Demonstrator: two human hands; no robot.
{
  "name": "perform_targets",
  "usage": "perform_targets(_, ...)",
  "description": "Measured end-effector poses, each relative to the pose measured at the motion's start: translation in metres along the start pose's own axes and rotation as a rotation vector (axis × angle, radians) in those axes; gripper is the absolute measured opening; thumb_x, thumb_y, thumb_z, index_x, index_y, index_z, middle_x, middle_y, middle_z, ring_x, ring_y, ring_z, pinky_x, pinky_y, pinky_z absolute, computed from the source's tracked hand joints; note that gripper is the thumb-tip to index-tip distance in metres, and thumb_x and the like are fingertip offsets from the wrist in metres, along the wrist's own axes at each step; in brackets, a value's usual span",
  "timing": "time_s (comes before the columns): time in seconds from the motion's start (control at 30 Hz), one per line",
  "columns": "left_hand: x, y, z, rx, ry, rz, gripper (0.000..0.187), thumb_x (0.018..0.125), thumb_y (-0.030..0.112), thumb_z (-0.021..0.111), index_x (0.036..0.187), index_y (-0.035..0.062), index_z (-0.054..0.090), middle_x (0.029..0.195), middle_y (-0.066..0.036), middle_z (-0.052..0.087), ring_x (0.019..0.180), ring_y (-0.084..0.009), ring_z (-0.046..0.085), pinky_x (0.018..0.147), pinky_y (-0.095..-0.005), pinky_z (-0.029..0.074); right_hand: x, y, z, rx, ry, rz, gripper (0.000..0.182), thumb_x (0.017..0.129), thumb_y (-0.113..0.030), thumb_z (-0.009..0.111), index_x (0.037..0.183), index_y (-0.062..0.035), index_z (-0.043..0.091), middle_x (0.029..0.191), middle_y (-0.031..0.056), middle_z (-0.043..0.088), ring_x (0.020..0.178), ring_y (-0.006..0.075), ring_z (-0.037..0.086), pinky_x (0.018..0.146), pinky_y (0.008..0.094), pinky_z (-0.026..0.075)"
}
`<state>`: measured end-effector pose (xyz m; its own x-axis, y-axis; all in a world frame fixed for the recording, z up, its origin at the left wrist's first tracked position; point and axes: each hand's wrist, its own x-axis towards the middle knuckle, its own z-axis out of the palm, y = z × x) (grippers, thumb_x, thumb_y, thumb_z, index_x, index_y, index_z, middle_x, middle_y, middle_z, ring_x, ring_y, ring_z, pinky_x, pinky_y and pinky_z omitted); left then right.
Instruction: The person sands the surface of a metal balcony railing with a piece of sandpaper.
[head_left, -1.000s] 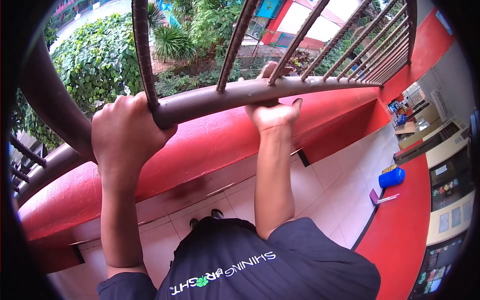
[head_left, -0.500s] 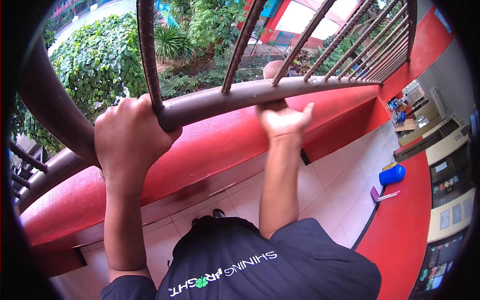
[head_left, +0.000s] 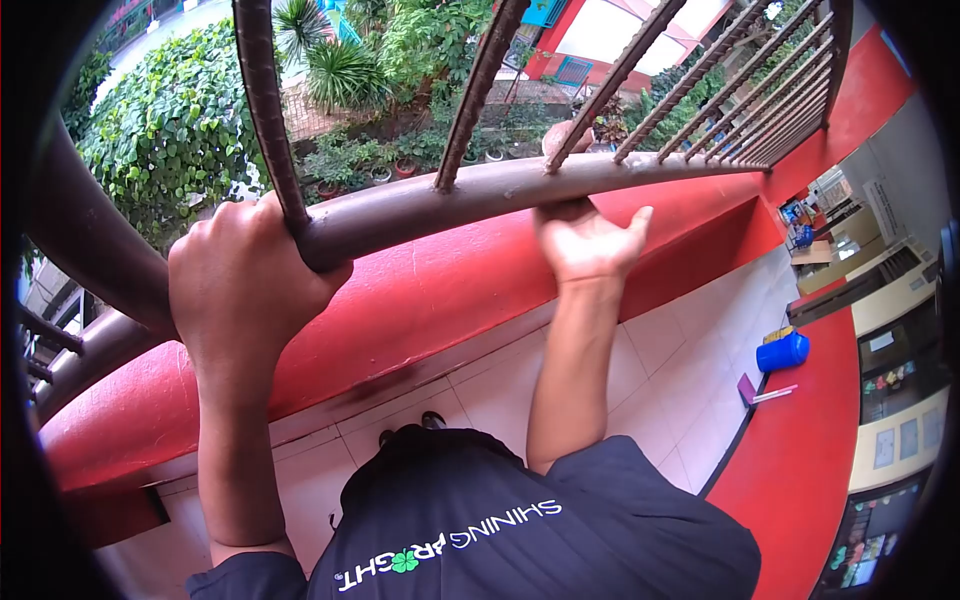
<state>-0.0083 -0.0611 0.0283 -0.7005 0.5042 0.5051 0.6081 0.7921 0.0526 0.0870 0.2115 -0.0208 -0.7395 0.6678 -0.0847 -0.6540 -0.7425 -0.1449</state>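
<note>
Left of my left grip (head_left: 240, 290) I have a thick curved brown pipe (head_left: 95, 235) arching close by, with leafy vines (head_left: 165, 130) beyond it. Ribbed metal bars (head_left: 470, 100) rise from the brown metal rail (head_left: 470, 192), which spans between my two grips; one bar stands right beside the left knuckles, and others block the top of the rail near and past my right grip (head_left: 590, 245). Below both grips lie the red ledge (head_left: 430, 275) and the tiled floor (head_left: 660, 370); well off to the right is a blue container (head_left: 783, 352). My left grip is wrapped around the rail. My right grip is palm up at its underside, thumb spread clear; the rail hides the fingers, so I can't tell how far they close.
</note>
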Motion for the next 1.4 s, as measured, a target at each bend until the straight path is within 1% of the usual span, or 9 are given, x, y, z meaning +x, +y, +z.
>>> perform_targets(0.07, 0.002, 0.001, 0.002, 0.011, -0.002, -0.011, 0.034, 0.069, 0.041, 0.085, 0.080, 0.0098, 0.075, 0.077, -0.014, 0.072, 0.073, -0.0342, 0.073, 0.070, -0.0468, 0.059, -0.023, 0.043, -0.004, 0.133, -0.146, 0.036, 0.113, 0.091, -0.088, 0.046, 0.153, 0.0058, 0.044, 0.149, 0.0215, 0.059, 0.133, 0.0336, 0.059, 0.112, 0.0524, 0.049)
perform_targets(0.13, 0.001, -0.001, 0.004, -0.004, 0.020, -0.013, 0.036, 0.068, 0.041, 0.086, 0.079, 0.0092, 0.075, 0.076, -0.014, 0.072, 0.072, -0.0346, 0.073, 0.069, -0.0469, 0.059, -0.048, 0.065, -0.004, 0.130, -0.132, 0.431, 0.113, 0.093, -0.090, 0.033, 0.153, 0.0052, 0.042, 0.153, 0.0258, 0.053, 0.138, 0.0363, 0.054, 0.118, 0.0573, 0.040)
perform_targets(0.27, 0.001, 0.003, 0.002, 0.022, 0.021, -0.027, 0.036, 0.067, 0.041, 0.087, 0.078, 0.0089, 0.076, 0.076, -0.014, 0.072, 0.072, -0.0349, 0.073, 0.069, -0.0467, 0.059, -0.006, 0.002, -0.009, 0.019, -0.089, 0.001, 0.114, 0.094, -0.089, 0.035, 0.156, 0.0065, 0.038, 0.156, 0.0262, 0.049, 0.142, 0.0380, 0.050, 0.124, 0.0577, 0.033)
perform_targets(0.4, 0.000, 0.002, 0.005, 0.051, 0.016, -0.027, 0.036, 0.067, 0.041, 0.088, 0.078, 0.0089, 0.076, 0.076, -0.014, 0.072, 0.072, -0.0352, 0.073, 0.069, -0.0464, 0.059, -0.044, 0.052, -0.015, 0.163, -0.238, 0.488, 0.117, 0.089, -0.087, 0.050, 0.156, 0.0089, 0.036, 0.157, 0.0267, 0.048, 0.139, 0.0380, 0.051, 0.123, 0.0546, 0.035)
perform_targets(0.6, 0.000, 0.004, 0.005, 0.067, 0.055, -0.019, 0.035, 0.066, 0.041, 0.087, 0.080, 0.0099, 0.077, 0.076, -0.014, 0.072, 0.071, -0.0351, 0.073, 0.069, -0.0460, 0.059, -0.041, 0.058, -0.004, 0.258, -0.296, 0.258, 0.110, 0.093, -0.084, 0.049, 0.149, 0.0093, 0.040, 0.147, 0.0279, 0.054, 0.132, 0.0378, 0.056, 0.119, 0.0524, 0.041)
perform_targets(0.67, -0.001, 0.003, 0.006, 0.062, 0.054, -0.013, 0.035, 0.066, 0.041, 0.087, 0.080, 0.0100, 0.077, 0.076, -0.014, 0.072, 0.071, -0.0349, 0.073, 0.069, -0.0459, 0.059, -0.053, 0.065, -0.008, 0.216, -0.205, 0.534, 0.107, 0.093, -0.083, 0.049, 0.149, 0.0078, 0.042, 0.147, 0.0270, 0.054, 0.134, 0.0362, 0.055, 0.118, 0.0517, 0.042)
perform_targets(0.77, 0.000, 0.002, 0.002, 0.055, 0.051, -0.019, 0.035, 0.067, 0.040, 0.086, 0.079, 0.0094, 0.077, 0.076, -0.014, 0.072, 0.072, -0.0347, 0.074, 0.069, -0.0461, 0.060, -0.027, 0.020, -0.006, 0.128, -0.140, 0.256, 0.107, 0.096, -0.083, 0.041, 0.154, 0.0075, 0.037, 0.152, 0.0226, 0.051, 0.142, 0.0351, 0.051, 0.123, 0.0528, 0.039)
perform_targets(1.03, 0.000, 0.005, 0.002, 0.057, 0.027, -0.023, 0.037, 0.067, 0.042, 0.088, 0.080, 0.0093, 0.078, 0.077, -0.014, 0.072, 0.072, -0.0354, 0.074, 0.069, -0.0463, 0.060, -0.040, 0.040, -0.022, -0.003, -0.038, 0.195, 0.099, 0.094, -0.075, 0.059, 0.146, 0.0075, 0.048, 0.144, 0.0237, 0.060, 0.135, 0.0345, 0.057, 0.121, 0.0471, 0.043)
perform_targets(1.4, 0.000, 0.007, -0.001, 0.036, 0.019, -0.039, 0.036, 0.067, 0.042, 0.088, 0.080, 0.0096, 0.078, 0.077, -0.015, 0.072, 0.072, -0.0354, 0.074, 0.069, -0.0466, 0.059, -0.043, 0.037, -0.020, 0.154, -0.203, 0.341, 0.096, 0.102, -0.069, 0.047, 0.158, 0.0082, 0.034, 0.162, 0.0284, 0.039, 0.155, 0.0448, 0.031, 0.132, 0.0599, 0.020)
